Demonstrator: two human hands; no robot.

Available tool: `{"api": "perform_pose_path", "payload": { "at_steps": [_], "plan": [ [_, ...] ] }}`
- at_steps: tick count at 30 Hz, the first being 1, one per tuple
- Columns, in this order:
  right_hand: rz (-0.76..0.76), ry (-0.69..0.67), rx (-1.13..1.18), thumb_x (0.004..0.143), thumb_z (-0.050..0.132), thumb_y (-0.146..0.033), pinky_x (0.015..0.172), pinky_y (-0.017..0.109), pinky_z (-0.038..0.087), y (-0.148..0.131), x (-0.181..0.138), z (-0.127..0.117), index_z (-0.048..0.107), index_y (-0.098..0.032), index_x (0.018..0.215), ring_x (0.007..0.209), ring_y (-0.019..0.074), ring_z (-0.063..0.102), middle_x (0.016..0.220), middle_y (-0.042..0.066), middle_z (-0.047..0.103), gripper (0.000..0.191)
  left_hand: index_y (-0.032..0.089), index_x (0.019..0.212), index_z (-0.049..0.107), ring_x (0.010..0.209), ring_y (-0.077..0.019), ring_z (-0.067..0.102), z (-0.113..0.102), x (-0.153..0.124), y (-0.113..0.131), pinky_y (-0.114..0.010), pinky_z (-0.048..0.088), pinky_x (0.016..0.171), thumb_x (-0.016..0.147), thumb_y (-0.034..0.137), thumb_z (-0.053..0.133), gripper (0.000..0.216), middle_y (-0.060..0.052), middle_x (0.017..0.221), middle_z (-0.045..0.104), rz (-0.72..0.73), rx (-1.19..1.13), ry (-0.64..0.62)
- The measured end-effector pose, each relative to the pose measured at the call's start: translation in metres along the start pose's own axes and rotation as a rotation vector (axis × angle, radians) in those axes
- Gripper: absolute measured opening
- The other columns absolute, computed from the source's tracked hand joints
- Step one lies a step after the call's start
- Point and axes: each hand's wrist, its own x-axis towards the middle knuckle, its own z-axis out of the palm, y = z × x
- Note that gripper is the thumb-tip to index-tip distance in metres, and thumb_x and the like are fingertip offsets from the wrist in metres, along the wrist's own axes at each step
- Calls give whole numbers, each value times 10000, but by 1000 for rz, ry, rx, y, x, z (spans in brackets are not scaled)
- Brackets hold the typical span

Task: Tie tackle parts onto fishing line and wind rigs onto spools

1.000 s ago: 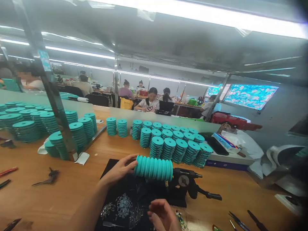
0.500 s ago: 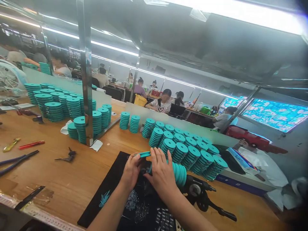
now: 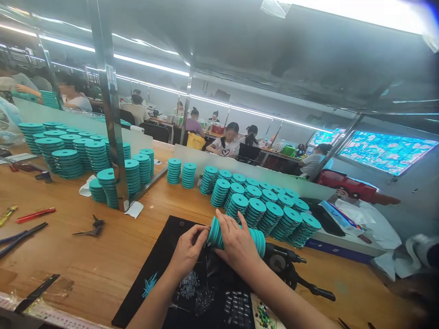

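Two hands are at the teal roll (image 3: 258, 243), which lies crosswise above the black mat (image 3: 165, 244). My right hand (image 3: 237, 237) curves over it, fingers parted, and I can't tell how firmly it grips; my left hand (image 3: 188, 248) has its fingertips drawn together at the roll's left end, whatever they pinch hidden from me. A black clamp (image 3: 279, 262) stands at the right end. Behind, I have little room: five stacks (image 3: 273, 217) front a crowded block just beyond the roll. Leftward, past the mat's edge, I see open wooden tabletop (image 3: 85, 260), then one small tool (image 3: 97, 225), one red pen (image 3: 36, 215) and one post (image 3: 111, 105). Two more stacks (image 3: 188, 176) stand apart by a low screen (image 3: 156, 137). Several people (image 3: 229, 147) sit in the room beyond.
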Motion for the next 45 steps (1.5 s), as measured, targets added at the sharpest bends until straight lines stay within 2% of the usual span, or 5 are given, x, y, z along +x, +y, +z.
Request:
{"api": "perform_pose_path", "payload": {
  "at_steps": [16, 21, 30, 37, 45],
  "plan": [
    [74, 73, 12, 804, 672, -328, 1161, 570, 128, 88, -99, -22, 403, -148, 1394, 1282, 295, 473, 1317, 139, 578, 673, 176, 1120, 636, 1049, -267, 655, -5, 11, -13, -402, 501, 940, 869, 337, 609, 300, -91, 1101, 722, -5, 149, -74],
    [105, 104, 38, 770, 712, -514, 1172, 561, 86, 71, -92, -20, 345, -129, 1436, 1371, 309, 352, 1428, 163, 475, 852, 161, 1152, 607, 1133, -279, 623, -5, 7, -21, -432, 465, 1022, 857, 387, 610, 372, -110, 1161, 700, -32, 177, -77],
    [150, 59, 94, 769, 717, -509, 1168, 549, 80, 57, -77, -29, 440, -165, 1371, 1331, 292, 404, 1372, 135, 538, 747, 191, 1202, 578, 1103, -263, 637, -15, 1, -21, -435, 482, 1000, 873, 366, 612, 374, -90, 1130, 707, -18, 168, -143],
    [3, 32, -49, 683, 768, -592, 1157, 561, 156, -6, -12, -22, 323, -56, 1452, 1361, 354, 323, 1467, 213, 408, 1037, 173, 1194, 582, 1005, -232, 662, -6, 3, -8, -396, 517, 934, 877, 310, 605, 347, -102, 1129, 697, 24, 168, -175],
    [52, -30, -161, 763, 757, -361, 1093, 524, 301, -26, 27, 9, 475, 0, 1347, 989, 298, 601, 1067, 191, 662, 742, 195, 1227, 610, 995, -232, 672, -46, 25, 8, -374, 540, 877, 843, 321, 622, 405, -102, 1189, 690, -7, 364, -292]
  ]
}}
